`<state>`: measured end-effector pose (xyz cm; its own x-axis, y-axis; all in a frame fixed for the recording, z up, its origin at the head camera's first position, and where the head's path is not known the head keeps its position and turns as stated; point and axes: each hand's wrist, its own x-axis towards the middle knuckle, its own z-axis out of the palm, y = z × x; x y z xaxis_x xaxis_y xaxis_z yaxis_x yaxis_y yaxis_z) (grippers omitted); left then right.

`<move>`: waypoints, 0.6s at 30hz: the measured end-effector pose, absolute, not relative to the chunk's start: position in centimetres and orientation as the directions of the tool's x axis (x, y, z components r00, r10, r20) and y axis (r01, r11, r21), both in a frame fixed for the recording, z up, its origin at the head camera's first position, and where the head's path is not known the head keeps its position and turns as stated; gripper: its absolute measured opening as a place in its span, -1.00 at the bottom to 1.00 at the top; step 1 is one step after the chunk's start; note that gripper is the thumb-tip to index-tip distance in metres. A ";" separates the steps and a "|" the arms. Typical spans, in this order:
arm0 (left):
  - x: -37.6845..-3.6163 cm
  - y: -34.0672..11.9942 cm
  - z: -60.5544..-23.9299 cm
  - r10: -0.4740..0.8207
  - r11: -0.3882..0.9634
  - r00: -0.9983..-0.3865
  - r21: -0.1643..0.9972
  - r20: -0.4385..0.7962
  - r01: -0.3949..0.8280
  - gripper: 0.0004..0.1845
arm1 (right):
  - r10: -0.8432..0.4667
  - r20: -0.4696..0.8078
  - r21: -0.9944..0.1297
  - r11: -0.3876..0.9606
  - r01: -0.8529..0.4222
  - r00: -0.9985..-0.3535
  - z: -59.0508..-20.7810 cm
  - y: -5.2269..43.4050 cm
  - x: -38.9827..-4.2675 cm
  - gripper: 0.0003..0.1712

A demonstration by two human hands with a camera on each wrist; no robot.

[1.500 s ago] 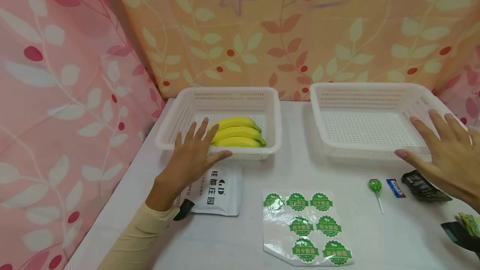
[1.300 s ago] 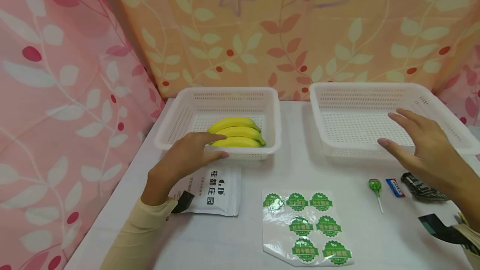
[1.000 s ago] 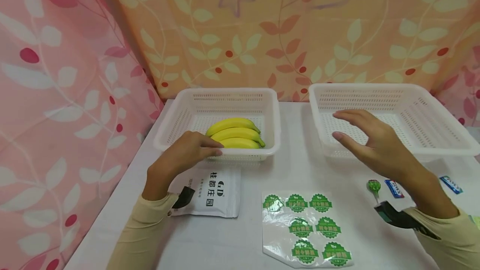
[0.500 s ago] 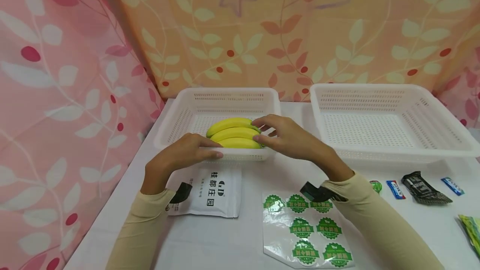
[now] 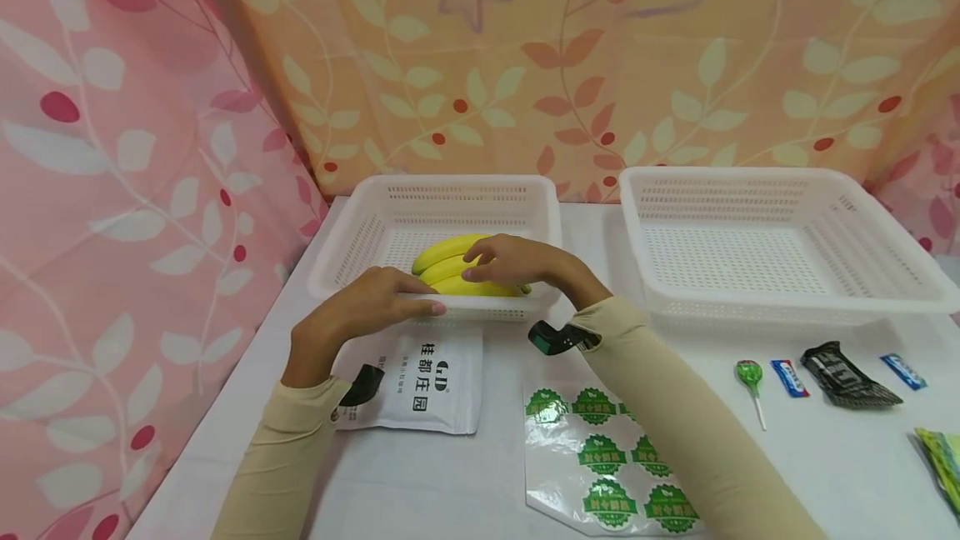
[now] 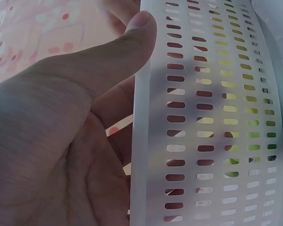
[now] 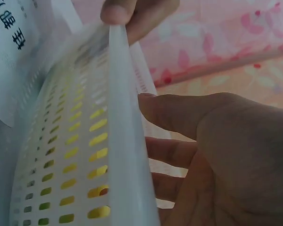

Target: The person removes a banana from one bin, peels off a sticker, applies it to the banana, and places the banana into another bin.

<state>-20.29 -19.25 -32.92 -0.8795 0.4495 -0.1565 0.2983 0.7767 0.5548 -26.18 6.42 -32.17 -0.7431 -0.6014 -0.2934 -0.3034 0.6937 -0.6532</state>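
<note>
My left hand (image 5: 367, 307) holds the front rim of the left white basket (image 5: 487, 302). In the left wrist view its thumb (image 6: 122, 47) lies along the rim and its fingers pass behind the wall. Inside that basket lies a bunch of yellow bananas (image 5: 448, 253), seen through the slots in both wrist views. My right hand (image 5: 517, 260) reaches over the front rim, close over the bananas and hiding their right part. Its fingers are loosely bent, with the thumb (image 7: 167, 110) apart from the fingers and just past the rim in the right wrist view.
A second white basket (image 5: 750, 304) stands to the right. On the table lie a white pouch (image 5: 450, 390), a sticker sheet (image 5: 555, 473), a green lollipop (image 5: 748, 373), small blue packets (image 5: 790, 377), a black wrapper (image 5: 843, 377) and a green packet (image 5: 941, 457).
My right hand has moved left from the right basket to above the bananas. The left hand has lowered its fingers from spread above the left basket to its front rim.
</note>
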 end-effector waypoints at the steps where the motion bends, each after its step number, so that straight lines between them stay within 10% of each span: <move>1: -20.3 -19.3 -33.0 0.451 0.774 -0.879 0.557 -0.153 0.301 -0.54 | -0.590 -0.321 -0.661 0.700 -0.270 -0.741 -32.2 6.3 -26.5 -0.31; 18: -20.2 -19.3 -32.9 0.450 0.755 -0.876 0.598 -0.175 0.269 -0.59 | -0.455 -0.537 -0.658 0.753 0.016 -0.710 -32.7 5.7 -29.0 -0.63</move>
